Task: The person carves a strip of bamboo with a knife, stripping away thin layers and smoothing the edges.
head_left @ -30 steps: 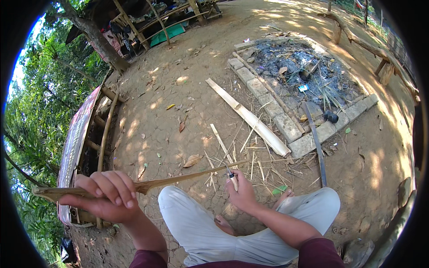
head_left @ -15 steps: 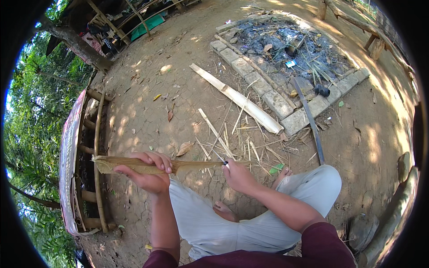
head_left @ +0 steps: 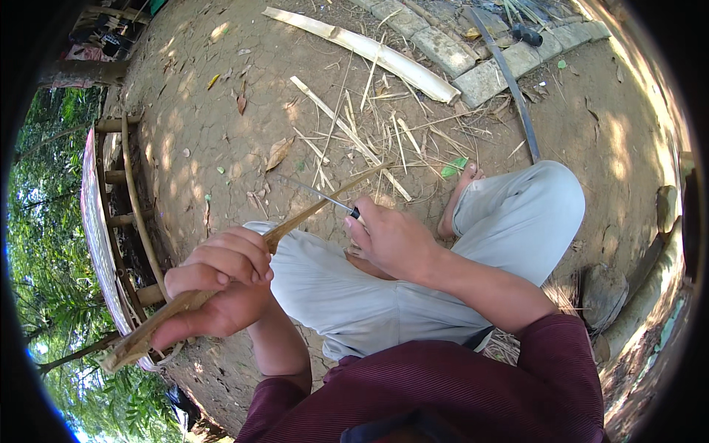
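My left hand (head_left: 221,284) is closed around a tan, split piece of bamboo (head_left: 284,225). The broad end of the bamboo sticks out past my thumb at the lower left, while its narrow end tapers up and away to the right. In my right hand (head_left: 391,240) is a knife (head_left: 336,201), gripped by its handle, which my fingers mostly cover; a dark collar shows at the blade's base. The thin blade points left and crosses the narrow part of the bamboo. Whether its edge bites into the bamboo I cannot tell.
Bamboo slivers (head_left: 354,140) litter the dirt ahead. Beyond them lies a pale split bamboo length (head_left: 369,52). A long machete-like blade (head_left: 509,85) leans across the brick border (head_left: 480,85) near my right knee. A bamboo-framed bench (head_left: 136,199) stands at left.
The bamboo has swung from nearly level to a slant, its broad end lower and nearer me. My left hand has come down with it. More of the knife blade shows, and my view has tipped downward.
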A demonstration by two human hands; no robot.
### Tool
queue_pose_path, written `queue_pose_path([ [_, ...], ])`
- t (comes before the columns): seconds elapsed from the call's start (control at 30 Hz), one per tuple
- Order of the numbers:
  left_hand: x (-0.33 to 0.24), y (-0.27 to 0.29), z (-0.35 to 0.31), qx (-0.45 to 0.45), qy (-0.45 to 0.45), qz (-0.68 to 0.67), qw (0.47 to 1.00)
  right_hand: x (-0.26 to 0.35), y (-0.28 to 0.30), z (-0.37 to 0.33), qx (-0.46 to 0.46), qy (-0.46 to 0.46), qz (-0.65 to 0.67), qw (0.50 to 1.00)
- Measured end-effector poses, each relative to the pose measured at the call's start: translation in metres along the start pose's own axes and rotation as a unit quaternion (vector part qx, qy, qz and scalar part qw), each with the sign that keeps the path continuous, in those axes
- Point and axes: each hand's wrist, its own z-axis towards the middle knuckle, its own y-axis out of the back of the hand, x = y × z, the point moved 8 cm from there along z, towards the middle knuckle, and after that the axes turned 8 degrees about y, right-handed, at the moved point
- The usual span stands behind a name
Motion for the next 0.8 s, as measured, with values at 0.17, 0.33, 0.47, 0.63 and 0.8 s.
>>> queue_pose_path([
  [0.17, -0.004, 0.003, -0.013, 0.000, -0.005, 0.008, 1.000, -0.011, -0.014, -0.021, -0.004, -0.010, -0.010, 1.000],
  [0.33, -0.005, 0.018, -0.017, -0.036, -0.004, 0.029, 0.999, -0.035, -0.025, -0.017, 0.012, -0.035, -0.111, 0.993],
  [0.47, -0.004, 0.017, -0.017, -0.032, -0.005, 0.034, 0.999, -0.053, -0.032, -0.009, 0.024, -0.084, -0.103, 0.991],
  [0.63, -0.008, 0.002, -0.020, -0.007, 0.003, 0.015, 1.000, -0.103, -0.036, -0.006, 0.053, -0.141, -0.111, 0.982],
  [0.8, -0.009, -0.001, -0.026, -0.035, -0.015, 0.014, 0.999, -0.163, -0.055, -0.008, 0.055, -0.197, -0.135, 0.970],
])
